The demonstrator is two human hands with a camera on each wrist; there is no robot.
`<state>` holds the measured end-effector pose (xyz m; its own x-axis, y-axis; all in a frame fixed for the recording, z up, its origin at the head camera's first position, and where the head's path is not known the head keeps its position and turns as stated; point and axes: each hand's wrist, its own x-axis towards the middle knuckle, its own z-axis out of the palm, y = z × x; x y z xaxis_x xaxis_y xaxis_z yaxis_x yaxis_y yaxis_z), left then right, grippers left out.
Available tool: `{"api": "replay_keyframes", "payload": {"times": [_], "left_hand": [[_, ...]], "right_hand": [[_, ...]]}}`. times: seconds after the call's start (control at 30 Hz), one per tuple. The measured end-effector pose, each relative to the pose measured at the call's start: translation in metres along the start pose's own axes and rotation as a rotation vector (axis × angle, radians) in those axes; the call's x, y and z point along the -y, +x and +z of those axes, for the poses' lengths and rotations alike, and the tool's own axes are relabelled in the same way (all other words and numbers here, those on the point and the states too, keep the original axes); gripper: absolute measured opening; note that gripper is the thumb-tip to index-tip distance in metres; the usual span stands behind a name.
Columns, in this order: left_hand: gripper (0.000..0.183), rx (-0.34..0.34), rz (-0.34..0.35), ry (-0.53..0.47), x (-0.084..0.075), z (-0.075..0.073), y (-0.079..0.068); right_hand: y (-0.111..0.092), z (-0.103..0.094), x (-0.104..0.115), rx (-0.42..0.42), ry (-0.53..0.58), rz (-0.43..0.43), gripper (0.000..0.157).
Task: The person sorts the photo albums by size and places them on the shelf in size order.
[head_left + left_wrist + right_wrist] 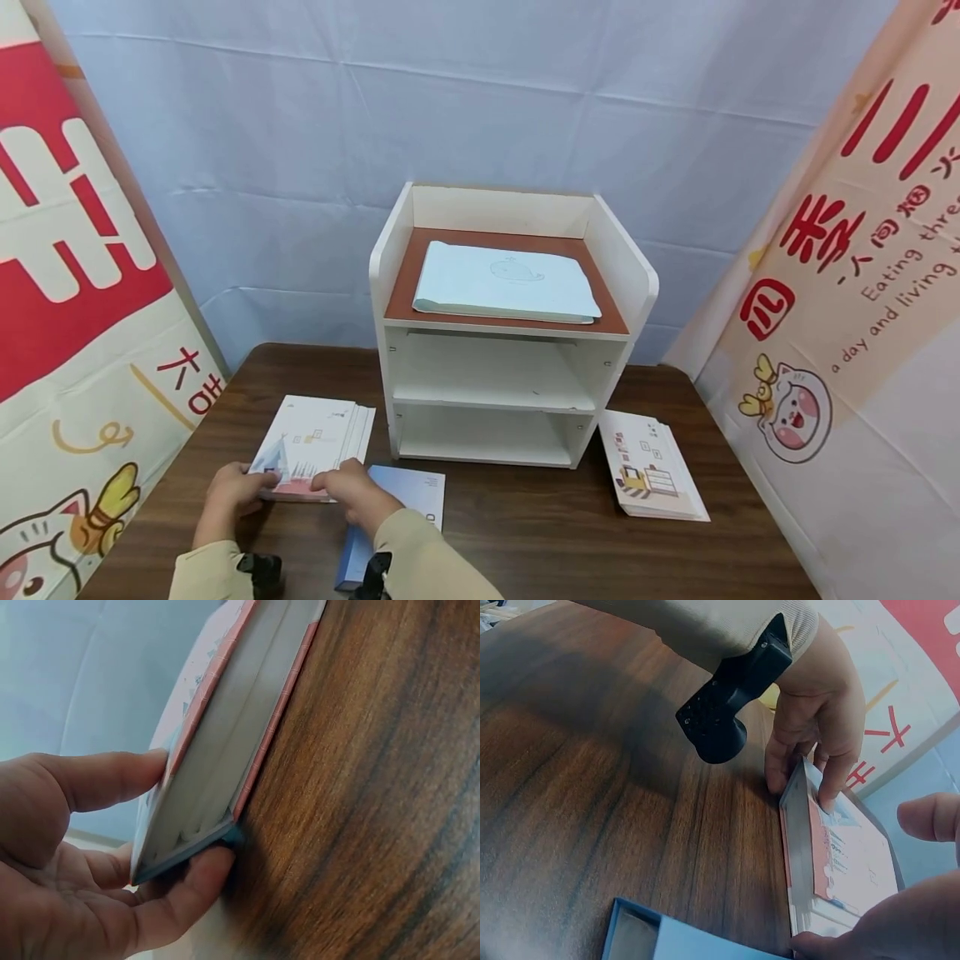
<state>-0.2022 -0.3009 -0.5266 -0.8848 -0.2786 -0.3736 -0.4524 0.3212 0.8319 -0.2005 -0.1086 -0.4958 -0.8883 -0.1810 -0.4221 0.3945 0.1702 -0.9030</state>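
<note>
A stack of white picture books [318, 429] lies at the left of the table, its top cover printed with a blue tent and a pink strip. My left hand [234, 493] grips the stack's near left corner. In the left wrist view the thumb [112, 776] lies on the cover and the fingers curl against the side edge. My right hand [356, 493] is at the near right corner; in the right wrist view one fingertip touches the edge while the thumb [926, 817] stands off the cover. Under the right forearm lies a thick blue, box-like book [420, 492].
A white shelf unit [495, 408] stands at the back centre, with a pale whale-print book or pad [498, 279] on its brown top. Another stack of white books [652, 471] lies to its right. Printed curtains hang on both sides, a light blue one behind.
</note>
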Motion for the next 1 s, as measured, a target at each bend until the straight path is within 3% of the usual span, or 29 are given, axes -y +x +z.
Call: {"api": "replay_keyframes", "payload": {"times": [0.3, 0.53, 0.77, 1.0], "left_hand": [[0.052, 0.025, -0.017, -0.204, 0.009, 0.002, 0.006], [0.039, 0.003, -0.03, -0.314, 0.012, -0.001, 0.007], [0.038, -0.006, -0.033, -0.348, 0.005, -0.006, 0.002], [0.06, 0.016, -0.007, -0.308, 0.0, -0.011, 0.0]], "right_hand": [[0.001, 0.002, -0.001, -0.024, 0.03, -0.043, 0.05], [-0.004, 0.002, -0.002, -0.059, 0.038, -0.078, 0.05], [-0.003, 0.002, 0.0, -0.124, -0.004, -0.133, 0.05], [0.007, -0.006, -0.007, -0.114, 0.07, -0.143, 0.054]]}}
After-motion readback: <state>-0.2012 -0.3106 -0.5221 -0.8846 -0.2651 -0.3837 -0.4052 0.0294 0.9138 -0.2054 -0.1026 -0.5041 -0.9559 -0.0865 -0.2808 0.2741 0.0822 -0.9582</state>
